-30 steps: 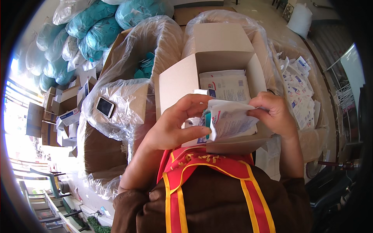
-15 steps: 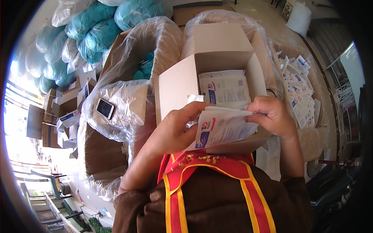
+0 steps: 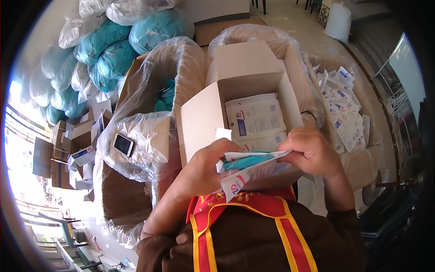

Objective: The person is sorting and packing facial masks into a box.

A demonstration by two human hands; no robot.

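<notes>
Between my two hands is a white printed paper packet (image 3: 259,176), gaping along its upper side. Folded teal material (image 3: 250,162) shows inside it; its kind cannot be made out. My left hand (image 3: 204,167) grips the packet's left end, thumb side up and fingers partly hidden behind the paper. At the right end, my right hand (image 3: 311,152) pinches the packet's edge between thumb and fingers. Just beyond stands an open cardboard box (image 3: 204,129), flaps spread, with more flat white packets (image 3: 256,119) lying inside.
A phone (image 3: 123,145) lies on a plastic-covered carton (image 3: 152,136) at left. Behind it, a plastic-lined bin (image 3: 190,63) holds teal pieces (image 3: 166,96). At right, another lined bin (image 3: 358,170) contains many packets (image 3: 343,102). Stuffed bags (image 3: 113,59) are piled at far left.
The packet has opened along its upper side, and teal material now shows within. Both hands have shifted slightly lower in the view, and the packet's printed face has tipped toward me.
</notes>
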